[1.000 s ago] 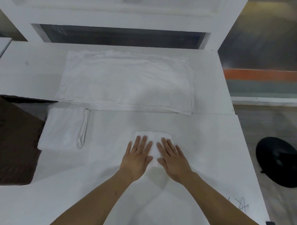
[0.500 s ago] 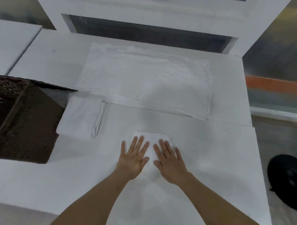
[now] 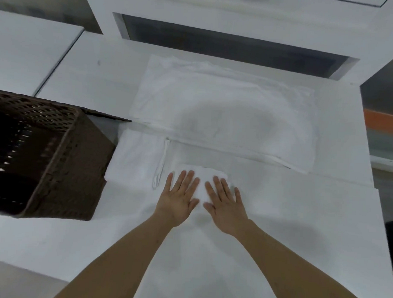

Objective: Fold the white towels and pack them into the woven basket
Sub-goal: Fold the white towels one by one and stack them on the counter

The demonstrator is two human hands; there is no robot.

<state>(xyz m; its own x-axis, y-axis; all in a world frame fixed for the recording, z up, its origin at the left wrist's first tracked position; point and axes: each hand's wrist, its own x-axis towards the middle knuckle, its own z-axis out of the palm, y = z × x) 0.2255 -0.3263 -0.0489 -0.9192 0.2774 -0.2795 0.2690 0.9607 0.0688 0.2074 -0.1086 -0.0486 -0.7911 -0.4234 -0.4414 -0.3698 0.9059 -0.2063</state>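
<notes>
A small folded white towel (image 3: 202, 174) lies on the white table (image 3: 300, 219) in front of me. My left hand (image 3: 178, 196) and my right hand (image 3: 226, 203) press flat on it side by side, fingers straight and spread. Another folded white towel (image 3: 135, 156) with a hanging loop lies just left of it. A large stack of flat white towels (image 3: 225, 114) is spread farther back. The dark brown woven basket (image 3: 63, 166) stands at the left edge, its inside dark.
A white cabinet with a dark opening (image 3: 228, 43) rises behind the table. Another white surface (image 3: 27, 51) adjoins at the far left. The table's right edge drops to the floor, where an orange stripe (image 3: 385, 118) shows.
The view has swung left and closer, bringing the woven basket fully into sight. Both hands stay pressed flat on the small folded towel.
</notes>
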